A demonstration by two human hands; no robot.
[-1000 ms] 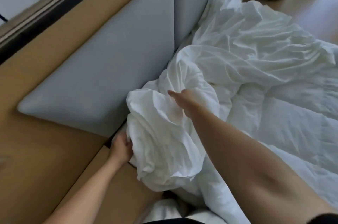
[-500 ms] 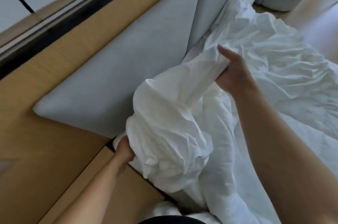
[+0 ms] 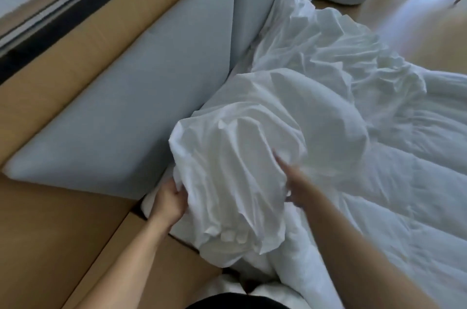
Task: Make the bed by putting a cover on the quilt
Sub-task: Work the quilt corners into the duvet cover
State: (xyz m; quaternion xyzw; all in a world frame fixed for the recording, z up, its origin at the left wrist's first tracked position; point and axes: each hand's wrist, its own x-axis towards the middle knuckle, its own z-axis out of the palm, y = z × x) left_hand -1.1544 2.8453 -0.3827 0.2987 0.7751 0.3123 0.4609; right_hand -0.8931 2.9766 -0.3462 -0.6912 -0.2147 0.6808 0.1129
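Two hands at the cover (image 3: 240, 164): left hand (image 3: 168, 201) tight round its left edge, right hand (image 3: 294, 188) blurred, grip unclear.

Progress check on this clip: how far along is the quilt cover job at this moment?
Done: little that shows. The quilt lies spread on the bed, its visible part uncovered. In hand: the cover is a crumpled bundle beside the headboard; the left hand grips its edge, and the right hand, blurred, lies against it. Left: open the cover, get the quilt inside, spread it flat.
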